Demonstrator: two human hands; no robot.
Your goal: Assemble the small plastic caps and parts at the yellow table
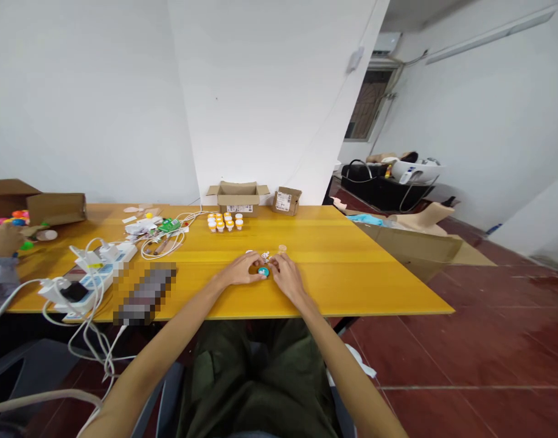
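My left hand (243, 270) is curled at the middle of the table, thumb and fingers closed around a small round teal piece (263, 272) with a white mark on top. Close to its right, my right hand (286, 277) has its fingers pinched together; what they hold, if anything, is too small to make out. Small white pieces with dark spots (266, 256) lie just beyond the fingertips, between the hands. A small clear amber-tinted cup (283, 249) stands behind my right hand. Behind my left hand, a white round thing (248, 251) is partly hidden.
Several white-and-orange small bottles (225, 222) stand in rows, before an open cardboard box (237, 198) and a smaller box (286, 201). Left lie a power strip (100, 277) with cables and a phone (146, 295). Another person's hand (3, 240) is at far left.
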